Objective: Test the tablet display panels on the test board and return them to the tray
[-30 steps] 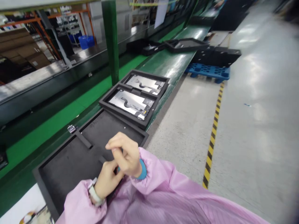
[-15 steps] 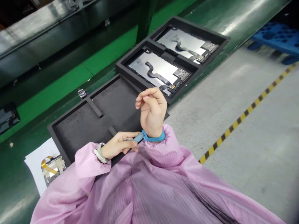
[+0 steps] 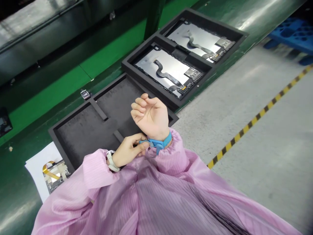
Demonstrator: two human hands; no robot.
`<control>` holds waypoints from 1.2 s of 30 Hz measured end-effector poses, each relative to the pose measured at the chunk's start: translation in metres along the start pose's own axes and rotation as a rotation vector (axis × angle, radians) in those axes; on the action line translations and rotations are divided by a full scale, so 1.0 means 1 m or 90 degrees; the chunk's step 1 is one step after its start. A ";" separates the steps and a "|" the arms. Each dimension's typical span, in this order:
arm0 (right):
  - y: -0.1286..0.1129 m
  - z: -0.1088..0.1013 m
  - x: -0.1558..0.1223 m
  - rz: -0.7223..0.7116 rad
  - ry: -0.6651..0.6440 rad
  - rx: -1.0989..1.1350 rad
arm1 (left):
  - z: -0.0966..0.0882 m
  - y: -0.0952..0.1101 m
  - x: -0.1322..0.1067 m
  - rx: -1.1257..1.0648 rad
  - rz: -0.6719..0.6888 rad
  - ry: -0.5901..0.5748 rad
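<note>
My left hand [image 3: 130, 148], wearing a white watch [image 3: 112, 161], pinches the end of a blue wrist strap [image 3: 156, 143]. That strap wraps around my right wrist, just above the pink cuff. My right hand [image 3: 153, 117] is turned palm up with its fingers loosely curled and nothing in them. Both hands are over the near edge of a black foam tray [image 3: 83, 130] with shallow recesses. Beyond it, a second black tray [image 3: 168, 44] holds two flat silver panels, a nearer panel [image 3: 168, 70] and a farther panel [image 3: 193, 39], each with a dark ribbon cable.
At the left, a small part with an orange flex cable [image 3: 52, 173] lies on white paper [image 3: 36, 166]. A small metallic piece [image 3: 85, 94] sits by the tray's back edge. Right of the green bench are grey floor, yellow-black tape [image 3: 249, 124] and a blue pallet [image 3: 290, 36].
My right hand has tipped leftward, showing more palm. My left fingers have moved closer to the right wrist along the strap, whose loose end now lies folded against the wrist.
</note>
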State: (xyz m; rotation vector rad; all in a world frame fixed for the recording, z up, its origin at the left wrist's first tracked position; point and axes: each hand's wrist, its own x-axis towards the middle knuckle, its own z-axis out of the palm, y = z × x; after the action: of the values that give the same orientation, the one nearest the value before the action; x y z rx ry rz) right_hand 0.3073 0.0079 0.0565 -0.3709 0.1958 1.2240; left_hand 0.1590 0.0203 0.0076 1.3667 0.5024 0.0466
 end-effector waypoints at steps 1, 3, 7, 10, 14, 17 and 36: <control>0.001 0.000 0.000 0.032 0.000 0.024 | 0.000 -0.001 0.001 0.018 0.020 -0.001; 0.004 0.000 -0.001 0.072 -0.005 0.060 | 0.001 -0.001 0.002 0.076 0.084 0.023; 0.008 -0.001 -0.003 0.089 -0.005 0.089 | 0.000 -0.001 0.003 0.194 0.230 0.098; 0.009 0.000 -0.003 0.089 0.023 0.101 | 0.002 -0.005 0.003 0.268 0.313 0.196; 0.009 0.003 0.003 0.039 0.058 0.113 | 0.009 -0.009 0.002 0.320 0.440 0.410; 0.011 0.003 0.011 0.009 0.104 0.111 | 0.014 -0.008 0.000 0.378 0.541 0.458; 0.011 -0.002 0.034 -0.045 0.191 0.064 | 0.008 -0.014 0.000 0.690 0.635 0.391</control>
State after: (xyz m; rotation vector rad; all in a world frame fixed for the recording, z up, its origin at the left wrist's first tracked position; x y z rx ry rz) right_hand 0.3079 0.0403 0.0412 -0.4696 0.4957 1.0800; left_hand 0.1585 0.0103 -0.0046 2.5808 0.2791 1.1800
